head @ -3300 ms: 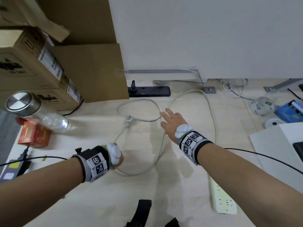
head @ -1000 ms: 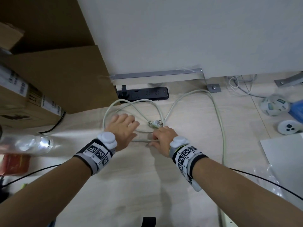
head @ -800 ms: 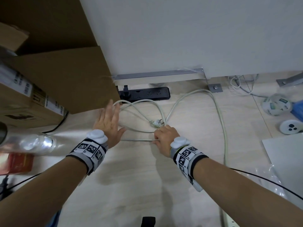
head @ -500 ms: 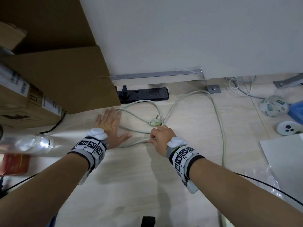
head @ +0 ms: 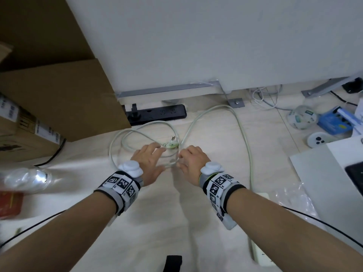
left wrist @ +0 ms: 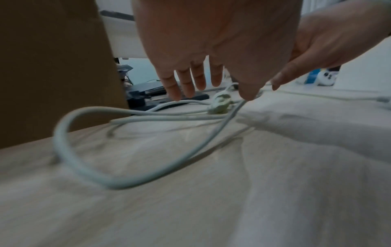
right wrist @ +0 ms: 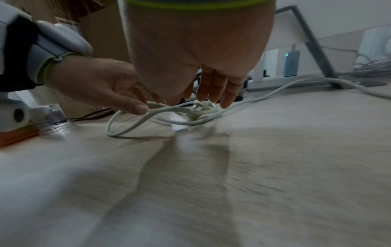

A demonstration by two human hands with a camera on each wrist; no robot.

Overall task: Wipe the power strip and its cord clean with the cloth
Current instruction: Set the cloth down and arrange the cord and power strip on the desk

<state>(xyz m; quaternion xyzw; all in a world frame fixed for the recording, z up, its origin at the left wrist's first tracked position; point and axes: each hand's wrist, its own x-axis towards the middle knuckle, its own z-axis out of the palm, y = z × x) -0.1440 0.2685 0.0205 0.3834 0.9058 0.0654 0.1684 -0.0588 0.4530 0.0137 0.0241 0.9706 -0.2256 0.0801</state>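
- head view, with the plug [head: 170,144] at the middle of the wooden floor [head: 176,222] as landmark: far to its left a clear bottle [head: 25,178] lies on its side, with a red packet [head: 9,203] just below it.
- up and to the left of the plug stand cardboard boxes [head: 55,99]; a black power strip [head: 157,114] lies just above the plug, against the base of a grey panel [head: 216,46].
- the left hand [head: 148,163] hovers just below and left of the plug, palm down, fingers straight and slightly spread; the left wrist view shows its thumb [left wrist: 249,90] touching a raised strand of the cord [head: 117,146]. the hand holds nothing.
- the pale cord lies in loose loops left of the plug, crosses between the two hands, then arcs up and right of the plug and runs down to the white power strip [head: 260,256], which lies well below and right of the plug, at the bottom edge, partly behind the right forearm.
- the right hand [head: 193,160] is just below and right of the plug; its thumb and forefinger seem to pinch the lifted strand, though the contact is partly hidden. the right wrist view shows its other fingers [right wrist: 213,86] straight and close together, tips pointing down near the plug.
- far right of the plug lie a roll of tape [head: 302,117], a blue box [head: 334,122], a round white device [head: 319,139] and a white slab [head: 330,173].
- no cloth can be made out in any view.
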